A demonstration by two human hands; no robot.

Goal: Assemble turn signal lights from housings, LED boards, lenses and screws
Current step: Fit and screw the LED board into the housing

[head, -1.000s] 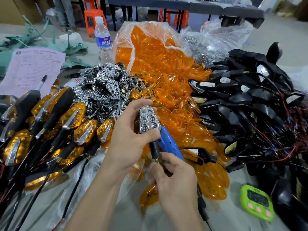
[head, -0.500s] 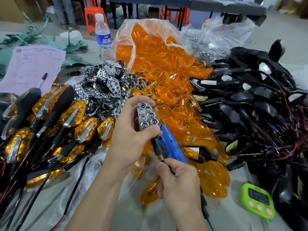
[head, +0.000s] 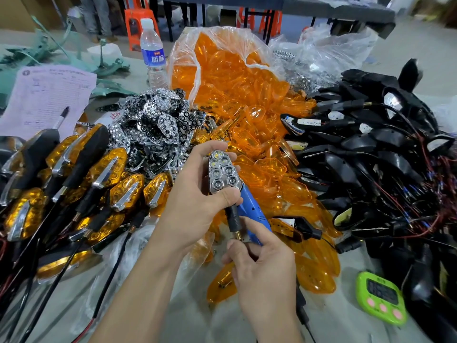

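Note:
My left hand (head: 195, 194) grips a turn signal light (head: 223, 173) upright, its chrome honeycomb reflector facing me, thumb across its lower end. Its black stem with a brass thread (head: 235, 225) points down. My right hand (head: 262, 263) sits just below and pinches at the end of that stem; what its fingertips hold is hidden. A blue electric screwdriver (head: 253, 215) lies behind the stem, between both hands. Loose orange lenses (head: 262, 154) spill from a clear bag (head: 222, 68). Chrome reflectors (head: 155, 122) are heaped at centre left, black housings with wires (head: 371, 149) at right.
Finished amber lights on black stems (head: 81, 184) are stacked at left. A water bottle (head: 153, 53), a form sheet (head: 47, 100) with a pen, and a green timer (head: 380, 297) at lower right lie on the grey table (head: 193, 318). Orange stools stand behind.
My left hand has turned the light slightly so the reflector faces me more squarely. My right hand stays at the stem's end, fingers shifted a little.

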